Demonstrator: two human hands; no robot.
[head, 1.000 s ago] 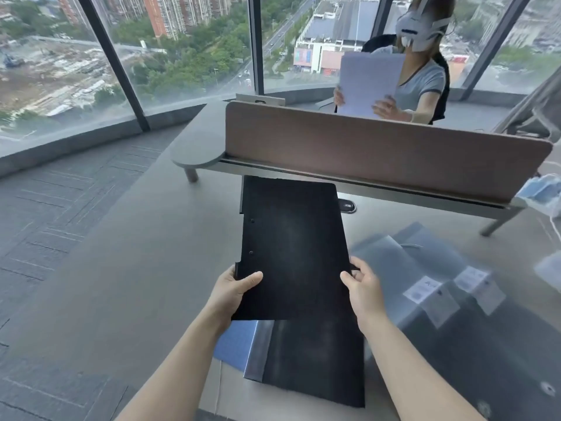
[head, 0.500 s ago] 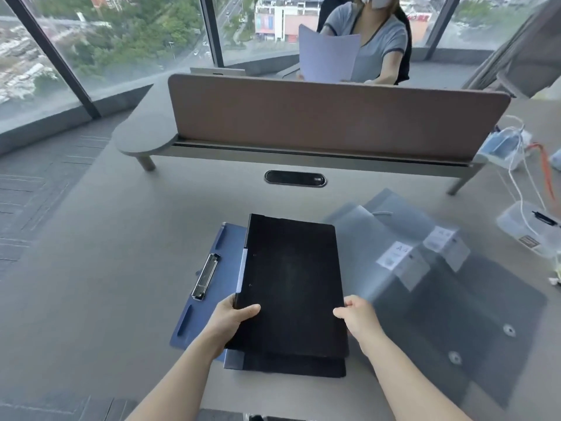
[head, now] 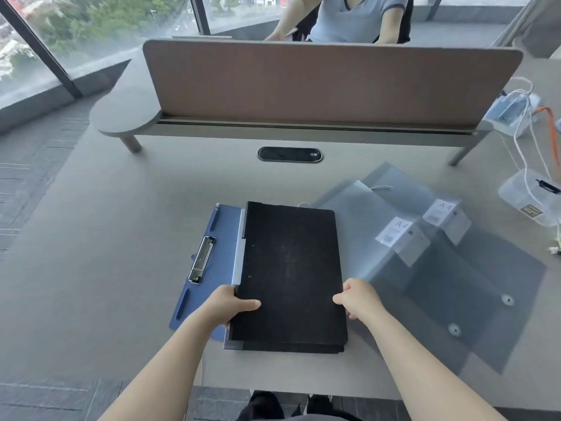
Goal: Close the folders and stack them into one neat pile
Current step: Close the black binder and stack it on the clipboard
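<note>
Head view, only one camera. Two hands in frame. Left hand (head: pixel 226 305) clamps the left edge of the top black folder (head: pixel 291 268), thumb on the cover, fingers wrapped under the edge. Right hand (head: pixel 356 300) grips the right edge of the same folder, thumb on top, fingers curled down the side.

Folder count: two black ones, both closed, the top black folder sitting almost square on a second black folder (head: pixel 285 347) whose near edge peeks out below. One blue clip folder (head: pixel 212 262) lies open flat under them, offset left, metal clip (head: pixel 202 259) exposed. Two translucent grey snap envelopes (head: pixel 449 287) overlap to the right, flaps open, each with one white A4 label (head: pixel 394 235); two snap studs visible. The near envelope touches the black stack's right edge.

All of it is on the grey desk (head: pixel 106 268), near its front edge. Behind: one brown divider panel (head: pixel 318 83), one oval cable port (head: pixel 290 154). Far right: clear plastic tubs (head: pixel 528 202) and white cables, count unclear. One other person (head: pixel 349 19) is seated beyond the divider.
</note>
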